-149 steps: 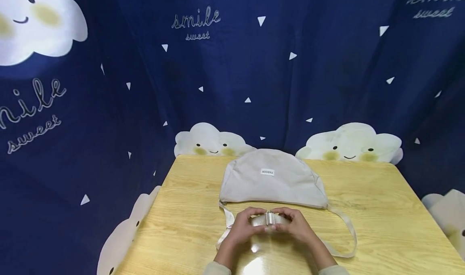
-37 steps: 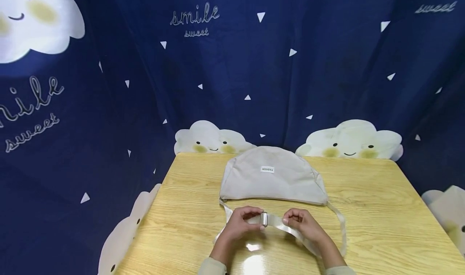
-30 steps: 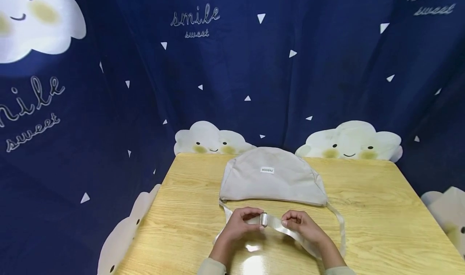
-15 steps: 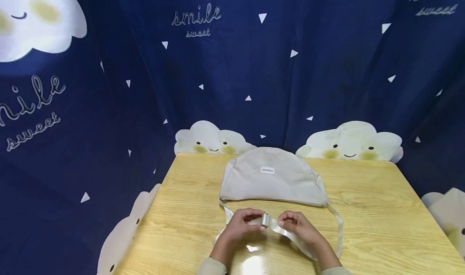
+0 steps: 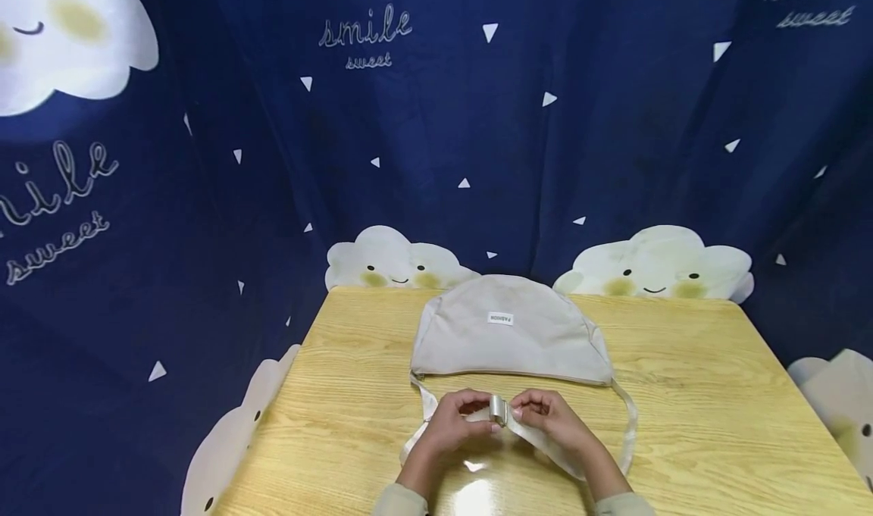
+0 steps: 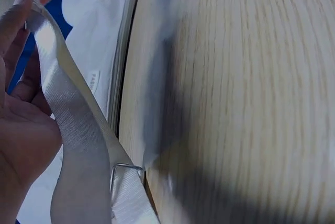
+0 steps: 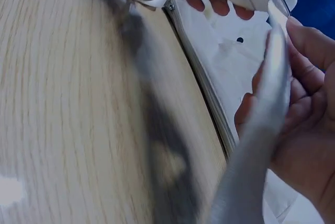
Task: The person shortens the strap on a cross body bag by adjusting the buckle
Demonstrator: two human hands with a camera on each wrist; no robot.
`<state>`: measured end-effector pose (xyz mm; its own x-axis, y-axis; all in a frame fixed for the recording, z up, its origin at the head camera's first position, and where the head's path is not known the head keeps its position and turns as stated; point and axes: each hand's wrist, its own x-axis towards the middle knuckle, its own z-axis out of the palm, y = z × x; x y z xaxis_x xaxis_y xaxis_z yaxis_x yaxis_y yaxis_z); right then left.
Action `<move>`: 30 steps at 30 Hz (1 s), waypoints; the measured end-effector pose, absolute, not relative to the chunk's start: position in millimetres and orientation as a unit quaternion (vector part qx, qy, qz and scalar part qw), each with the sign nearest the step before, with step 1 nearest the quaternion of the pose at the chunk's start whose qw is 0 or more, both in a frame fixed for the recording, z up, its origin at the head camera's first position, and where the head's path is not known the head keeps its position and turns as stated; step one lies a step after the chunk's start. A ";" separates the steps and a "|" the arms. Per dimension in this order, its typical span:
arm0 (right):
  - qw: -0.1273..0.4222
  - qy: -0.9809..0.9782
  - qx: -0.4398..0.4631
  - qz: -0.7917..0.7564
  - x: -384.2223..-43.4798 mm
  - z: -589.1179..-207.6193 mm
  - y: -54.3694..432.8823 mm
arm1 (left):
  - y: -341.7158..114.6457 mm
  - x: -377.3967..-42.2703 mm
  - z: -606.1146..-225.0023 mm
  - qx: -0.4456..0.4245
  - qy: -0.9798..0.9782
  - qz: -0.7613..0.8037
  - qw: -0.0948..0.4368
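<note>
A pale beige handbag (image 5: 511, 349) lies on the wooden table with its zipped edge toward me. Its shoulder strap (image 5: 549, 448) loops out in front of it. Between my hands, a metal slide buckle (image 5: 504, 411) sits on the raised strap, with a bend of webbing bulging over it. My left hand (image 5: 450, 423) pinches the strap at the buckle's left side. Close on the right, my right hand (image 5: 554, 421) pinches the webbing between thumb and fingers, its fingertips right by the buckle. In the left wrist view, a wire ring (image 6: 125, 167) shows lower on the strap.
The wooden table (image 5: 709, 395) extends to both sides of the bag. A dark blue curtain (image 5: 436, 137) with cloud prints hangs behind and beside it. A small white label (image 5: 501, 319) marks the bag's front.
Five seconds ago both hands were at the buckle; then the right hand was farther right along the strap. Over the last second it has moved left to the buckle, and webbing now bulges there.
</note>
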<state>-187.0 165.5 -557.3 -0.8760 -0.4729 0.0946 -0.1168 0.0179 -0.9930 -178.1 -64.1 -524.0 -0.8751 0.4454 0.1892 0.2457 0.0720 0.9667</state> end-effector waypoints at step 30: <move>0.138 0.733 -0.173 -0.643 -186.2 -562.6 176.0 | -60.1 -190.7 -559.1 0.220 0.738 0.637 0.040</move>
